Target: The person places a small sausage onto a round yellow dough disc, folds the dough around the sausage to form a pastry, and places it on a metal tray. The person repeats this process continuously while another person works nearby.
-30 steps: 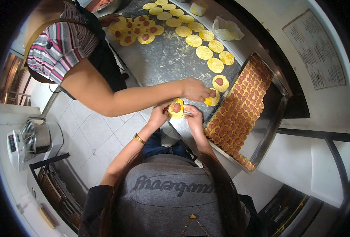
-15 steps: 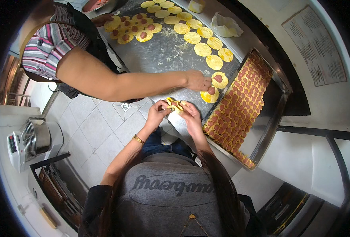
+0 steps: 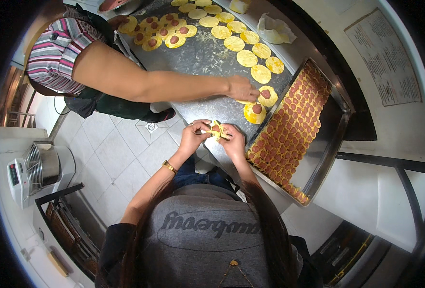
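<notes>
Over the near edge of the metal table (image 3: 198, 108), my left hand (image 3: 193, 138) and my right hand (image 3: 233, 142) pinch the edges of a yellow dough round (image 3: 216, 128). Its edges are gathered inward, with reddish-brown filling showing in the middle. Just beyond, two flat dough rounds (image 3: 254, 114) carry balls of the same filling. A co-worker's hand (image 3: 242, 89) reaches in from the left beside them, over another round that it partly hides. To my right, a large metal tray (image 3: 328, 169) holds packed rows of small filled dough pieces (image 3: 289, 134).
Plain dough rounds (image 3: 247, 58) line the table's far right side. Filled rounds (image 3: 175, 41) cluster at the far left, near a metal bowl (image 3: 121, 8). A plastic bag (image 3: 275, 31) lies at the back. On the tiled floor side stands a mixer (image 3: 42, 168).
My fingers have drawn the dough's edges further in around the filling. The co-worker's hand has shifted up and left from the nearer filled round, now fully showing its filling.
</notes>
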Demonstrator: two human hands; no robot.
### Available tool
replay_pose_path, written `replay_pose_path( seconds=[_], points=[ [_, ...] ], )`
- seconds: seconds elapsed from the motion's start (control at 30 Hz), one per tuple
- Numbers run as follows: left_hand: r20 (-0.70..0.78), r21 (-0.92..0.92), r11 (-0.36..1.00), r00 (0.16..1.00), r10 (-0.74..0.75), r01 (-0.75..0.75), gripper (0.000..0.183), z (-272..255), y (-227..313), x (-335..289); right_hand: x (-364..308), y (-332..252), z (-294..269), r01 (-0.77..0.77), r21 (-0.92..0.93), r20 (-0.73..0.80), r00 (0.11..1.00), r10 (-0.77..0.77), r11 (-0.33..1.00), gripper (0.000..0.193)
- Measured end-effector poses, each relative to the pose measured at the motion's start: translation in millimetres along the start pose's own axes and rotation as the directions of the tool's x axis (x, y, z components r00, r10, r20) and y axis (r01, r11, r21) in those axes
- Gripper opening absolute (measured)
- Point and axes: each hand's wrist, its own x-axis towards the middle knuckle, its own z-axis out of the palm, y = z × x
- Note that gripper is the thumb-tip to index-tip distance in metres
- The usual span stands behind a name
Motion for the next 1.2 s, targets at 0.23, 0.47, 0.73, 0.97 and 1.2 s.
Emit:
replay_pose_path(
  seconds=[0.23,0.47,0.73,0.97,1.2],
  points=[
    [0.115,-0.031,0.996,0.99,-0.079,0.083,0.025,4,8,0,10,-5,-5,0.19,-0.347,0.08,0.982,-0.172,0.919,0.033],
    [0.051,0.211,0.977,0.998,-0.045,0.033,0.034,9,14,2,5,-16,-11,0.266,-0.432,0.15,0.963,-0.222,0.862,0.029],
    [0.167,0.164,0.986,0.986,0.009,-0.037,0.028,5,12,5,4,-12,-12,0.266,-0.462,0.112,0.964,-0.242,0.846,0.027],
    [0.169,0.343,0.939,0.985,-0.02,-0.04,0.029,8,16,9,8,-11,-8,0.33,-0.387,0.13,0.944,-0.303,0.861,0.024],
    [0.14,0.395,0.918,0.99,-0.024,-0.033,0.033,11,16,8,3,-15,-5,0.302,-0.446,0.117,0.953,-0.28,0.843,0.022]
  ],
)
